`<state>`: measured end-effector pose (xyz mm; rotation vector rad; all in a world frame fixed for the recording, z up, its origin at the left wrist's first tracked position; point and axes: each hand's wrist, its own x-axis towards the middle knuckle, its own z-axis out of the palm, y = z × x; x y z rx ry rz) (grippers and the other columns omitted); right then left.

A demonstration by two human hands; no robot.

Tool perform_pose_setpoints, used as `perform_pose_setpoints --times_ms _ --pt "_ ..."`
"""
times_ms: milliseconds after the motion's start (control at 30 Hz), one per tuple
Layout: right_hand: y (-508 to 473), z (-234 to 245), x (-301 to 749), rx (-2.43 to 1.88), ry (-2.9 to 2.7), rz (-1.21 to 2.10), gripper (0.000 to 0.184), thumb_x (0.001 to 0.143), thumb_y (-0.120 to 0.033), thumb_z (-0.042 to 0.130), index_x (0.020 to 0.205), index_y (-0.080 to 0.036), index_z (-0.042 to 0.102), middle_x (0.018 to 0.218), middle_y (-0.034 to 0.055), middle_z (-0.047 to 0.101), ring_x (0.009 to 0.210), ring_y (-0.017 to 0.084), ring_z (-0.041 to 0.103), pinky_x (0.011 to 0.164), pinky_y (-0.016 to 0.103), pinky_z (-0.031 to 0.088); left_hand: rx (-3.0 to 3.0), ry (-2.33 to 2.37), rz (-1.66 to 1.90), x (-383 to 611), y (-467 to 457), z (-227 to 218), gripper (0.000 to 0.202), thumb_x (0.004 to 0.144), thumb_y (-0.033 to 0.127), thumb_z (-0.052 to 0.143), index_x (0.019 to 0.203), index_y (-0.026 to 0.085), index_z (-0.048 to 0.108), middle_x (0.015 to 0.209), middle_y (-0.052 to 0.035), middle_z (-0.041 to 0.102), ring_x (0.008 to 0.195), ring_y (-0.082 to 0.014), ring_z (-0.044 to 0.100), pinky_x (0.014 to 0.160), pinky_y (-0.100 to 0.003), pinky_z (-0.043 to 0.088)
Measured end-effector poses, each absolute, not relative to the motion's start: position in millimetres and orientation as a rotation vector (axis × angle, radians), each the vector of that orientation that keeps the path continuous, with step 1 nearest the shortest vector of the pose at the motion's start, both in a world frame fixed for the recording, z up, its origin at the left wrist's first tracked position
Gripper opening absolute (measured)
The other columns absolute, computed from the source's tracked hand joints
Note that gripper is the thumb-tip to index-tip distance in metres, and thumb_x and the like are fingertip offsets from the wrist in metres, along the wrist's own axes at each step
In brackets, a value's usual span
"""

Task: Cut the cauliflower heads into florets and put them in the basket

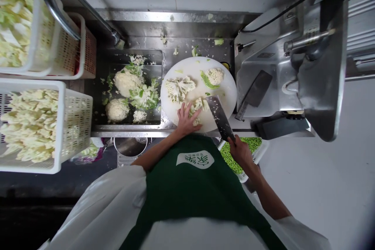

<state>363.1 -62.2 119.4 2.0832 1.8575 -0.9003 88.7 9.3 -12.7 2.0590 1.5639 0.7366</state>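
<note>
A round white cutting board [193, 70] lies on the steel counter beside the sink. My left hand [186, 118] presses down on a piece of cauliflower [198, 105] at the board's near edge, fingers curled over it. My right hand [240, 150] grips the handle of a cleaver [219, 116], whose blade rests against the right side of that piece. A split cauliflower half [178, 88] and a smaller floret [215, 75] with a green leaf lie farther back on the board.
The sink [129, 88] holds whole cauliflowers and leaf scraps under a curved tap [70, 4]. White baskets [43, 125] of cut cauliflower and greens stand at left. A second cleaver [254, 93] lies on a steel slicing machine [307, 66] at right. A tray of chopped greens [249, 148] sits below.
</note>
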Motion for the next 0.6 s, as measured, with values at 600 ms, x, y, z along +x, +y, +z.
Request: perform_pose_setpoints --times_ms 600 --pt "-84 94 381 2.673 1.474 -0.966 0.035 0.105 -0.041 0.040 0.107 -0.016 0.065 0.081 0.0118 0.069 0.072 0.023 0.060 0.063 0.029 0.030 2.138 1.567 0.543 158 97 2 0.054 0.086 0.058 0.071 0.130 0.028 0.067 0.140 -0.0171 0.053 0.128 -0.0491 0.039 0.099 -0.070 0.037"
